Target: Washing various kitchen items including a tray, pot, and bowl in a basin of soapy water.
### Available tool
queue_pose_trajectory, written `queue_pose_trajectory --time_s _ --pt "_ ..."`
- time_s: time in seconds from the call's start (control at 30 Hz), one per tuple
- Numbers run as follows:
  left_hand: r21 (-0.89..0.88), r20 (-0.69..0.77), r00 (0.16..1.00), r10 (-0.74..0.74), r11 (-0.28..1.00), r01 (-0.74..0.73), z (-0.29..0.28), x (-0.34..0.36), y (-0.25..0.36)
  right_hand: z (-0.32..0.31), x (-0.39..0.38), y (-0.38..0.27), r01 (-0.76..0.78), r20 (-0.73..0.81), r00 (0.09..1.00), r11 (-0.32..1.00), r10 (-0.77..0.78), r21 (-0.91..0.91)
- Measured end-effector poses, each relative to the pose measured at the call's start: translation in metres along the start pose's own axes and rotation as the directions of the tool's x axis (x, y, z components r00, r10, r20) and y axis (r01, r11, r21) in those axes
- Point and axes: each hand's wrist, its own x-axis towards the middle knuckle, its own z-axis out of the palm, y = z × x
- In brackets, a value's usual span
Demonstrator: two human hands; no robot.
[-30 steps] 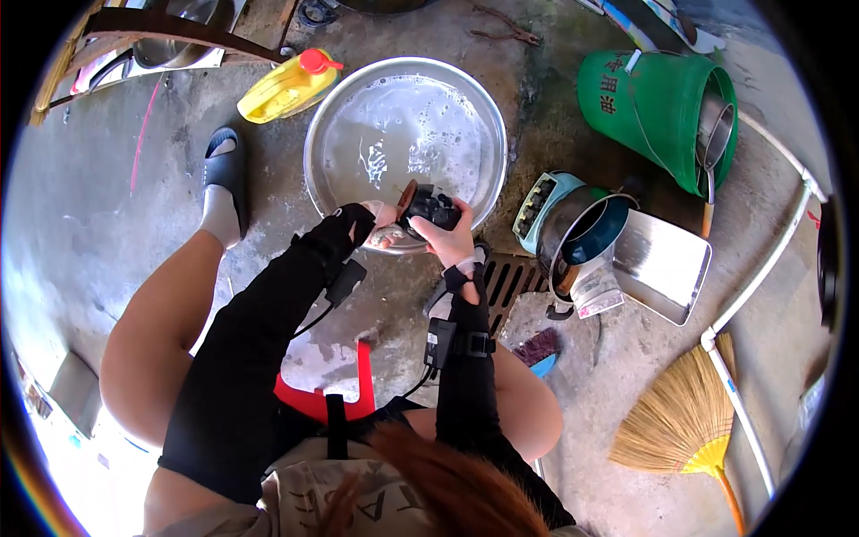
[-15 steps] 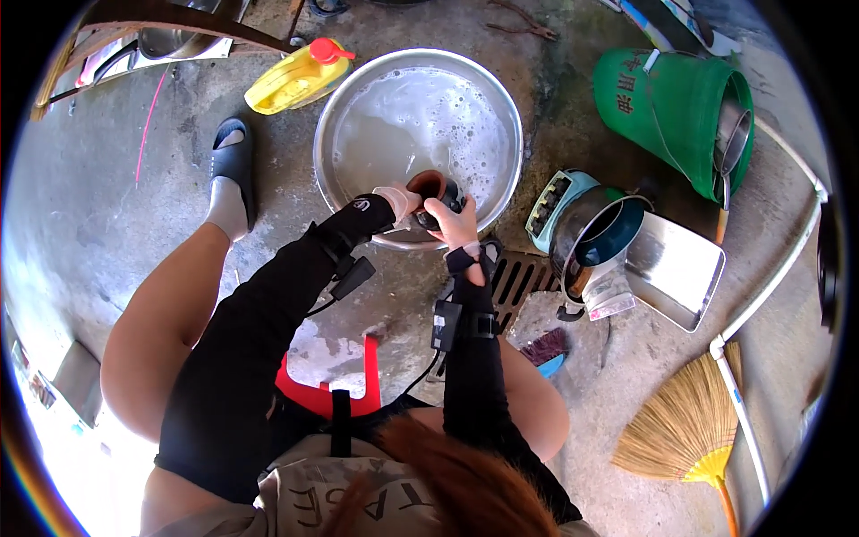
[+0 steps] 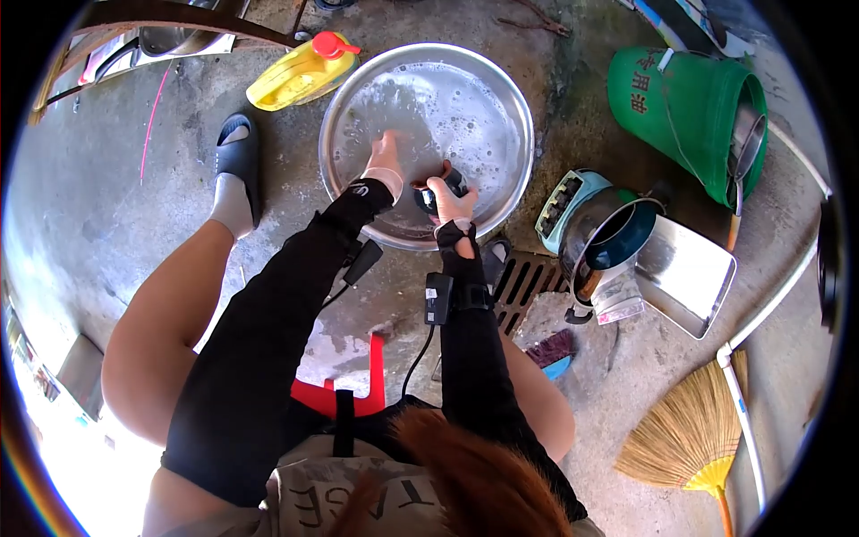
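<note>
A wide steel basin (image 3: 331, 170) of cloudy, sudsy water stands on the floor in front of me. Over its near side, my right hand (image 3: 455, 199) grips a small dark pot (image 3: 433, 204) with a reddish-brown inside, fingers wrapped round its wall. Left of the pot and apart from it, my left hand (image 3: 385, 159) reaches down into the water. Its fingertips are lost in the murky suds, so I cannot see whether they close on anything.
A yellow jug (image 3: 291, 79) with a red cap stands beyond the basin's left rim. To the right are a green bucket (image 3: 667, 116), a blue-green appliance (image 3: 562, 201), a metal pot (image 3: 591, 242), a metal tray (image 3: 693, 286), a floor drain (image 3: 528, 285) and a straw broom (image 3: 689, 430).
My left hand has let go of the pot and moved left and away from me into the water. My right hand keeps the pot, now turned and lower in the basin.
</note>
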Motion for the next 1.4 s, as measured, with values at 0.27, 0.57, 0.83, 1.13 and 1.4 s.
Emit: queue_pose_trajectory --time_s 0.27,0.57,0.83,1.13,1.4 --pt "-0.108 0.489 0.871 0.036 0.994 0.020 0.003 -0.016 0.042 -0.041 -0.051 -0.024 -0.110 0.329 0.944 0.947 0.005 0.302" --pt "-0.007 0.702 0.459 0.544 0.650 -0.760 -0.046 -0.048 0.058 -0.078 -0.073 -0.040 -0.449 0.656 0.709 0.883 0.258 0.137" --pt "-0.078 0.661 0.695 -0.283 0.895 0.439 -0.002 -0.010 0.040 -0.046 -0.091 -0.017 -0.265 0.415 0.900 0.592 -0.130 0.761" --pt "-0.059 0.678 0.458 0.575 0.664 -0.746 -0.029 -0.064 0.061 -0.093 -0.055 -0.027 -0.690 0.685 0.682 0.539 0.258 0.484" --pt "-0.614 0.784 0.553 0.282 0.486 0.622 -0.006 -0.044 0.041 -0.060 -0.045 -0.008 -0.311 0.382 0.924 0.521 -0.031 0.795"
